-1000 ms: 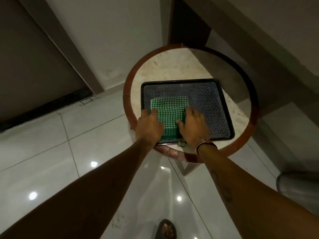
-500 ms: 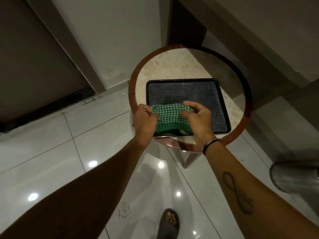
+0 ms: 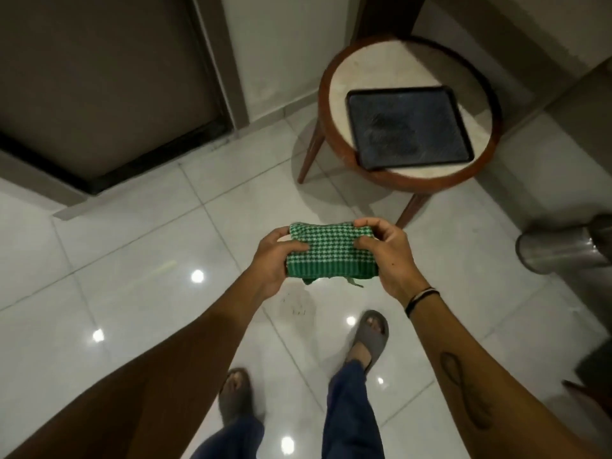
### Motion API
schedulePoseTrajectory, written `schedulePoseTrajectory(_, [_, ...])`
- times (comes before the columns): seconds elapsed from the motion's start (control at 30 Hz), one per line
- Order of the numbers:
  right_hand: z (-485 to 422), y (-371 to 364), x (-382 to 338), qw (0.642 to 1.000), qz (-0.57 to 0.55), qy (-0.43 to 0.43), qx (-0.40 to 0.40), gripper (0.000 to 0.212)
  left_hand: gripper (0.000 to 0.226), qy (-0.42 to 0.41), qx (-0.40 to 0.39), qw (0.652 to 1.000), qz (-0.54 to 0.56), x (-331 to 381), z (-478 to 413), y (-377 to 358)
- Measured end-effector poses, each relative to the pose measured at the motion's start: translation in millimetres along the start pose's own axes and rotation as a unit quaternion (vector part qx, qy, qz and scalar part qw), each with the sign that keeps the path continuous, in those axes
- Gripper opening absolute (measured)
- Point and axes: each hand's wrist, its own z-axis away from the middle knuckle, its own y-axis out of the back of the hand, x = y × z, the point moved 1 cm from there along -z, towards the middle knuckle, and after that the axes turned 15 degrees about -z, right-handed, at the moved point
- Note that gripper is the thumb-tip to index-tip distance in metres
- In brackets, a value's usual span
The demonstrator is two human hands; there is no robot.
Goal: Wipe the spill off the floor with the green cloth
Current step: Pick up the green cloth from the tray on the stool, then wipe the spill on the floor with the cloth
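- I hold the green cloth (image 3: 331, 255) folded up in the air, out in front of me. My two hands close around its two short ends.
- My left hand (image 3: 273, 260) has the left end. My thumb lies on top of the cloth and my fingers curl under it.
- My right hand (image 3: 387, 256) has the right end. My finger and thumb pinch the top edge, and my palm cups the side.
- The long way of the cloth runs from side to side, from one hand to the other. A loose bit hangs down from the bottom edge.
- The spill (image 3: 296, 306) is on the floor (image 3: 139, 293), just below the cloth and a little toward me. It looks like a dull patch with small dark specks on the shiny tile.
- It lies between my two arms, a little more to the left side, so I think my left hand is a bit nearer to it.
- My right foot (image 3: 371, 336) stands just beside the spill.
- Both arms reach forward, bent a little, with my hands level with each other.
- I think I need to bend down and push the cloth straight down onto that patch.
- The surface (image 3: 337, 81) with the dark tray (image 3: 409, 127) is well apart from me, up and to the right.
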Motion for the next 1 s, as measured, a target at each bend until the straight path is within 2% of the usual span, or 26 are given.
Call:
schedulePoseTrajectory(0.13, [65.6,-29.7,48.6,1.0,0.003,-0.028,0.01,0.039,0.062,-0.011,0.001,0.998,-0.067,-43.0,44.5,62.9])
schedulePoseTrajectory(0.33, [107.7,-45.6,126.6,0.992,-0.049,-0.112,0.032,0.024,0.065,0.014,0.027,0.998,-0.061,-112.6,63.1,126.9])
schedulePoseTrajectory(0.5, [120.2,-24.6,232.9,0.98,-0.086,-0.171,0.063,0.051,0.069,0.033,0.028,0.996,-0.08,-215.0,51.2,137.3])
schedulePoseTrajectory(0.6, [129.2,-2.7,297.5,0.974,-0.074,-0.202,0.067,0.059,0.067,0.029,0.029,0.992,-0.12,-277.3,42.7,139.7])
schedulePoseTrajectory(0.67, [138.0,13.1,332.2,0.969,-0.06,-0.226,0.078,0.06,0.059,0.02,0.021,0.989,-0.144,-314.9,39.6,138.7])
schedulePoseTrajectory(0.8, [152.9,44.3,388.1,0.952,-0.058,-0.283,0.099,0.061,0.061,0.004,-0.017,0.985,-0.169,-370.0,38.8,134.5])
schedulePoseTrajectory(0.9, [156.3,56.2,410.4,0.935,-0.05,-0.328,0.124,0.045,0.064,-0.003,-0.052,0.983,-0.176,-389.8,35.7,128.8])
schedulePoseTrajectory(1.0, [147.9,69.1,422.8,0.929,-0.047,-0.343,0.129,0.038,0.058,-0.007,-0.108,0.975,-0.191,-394.6,25.5,120.5])
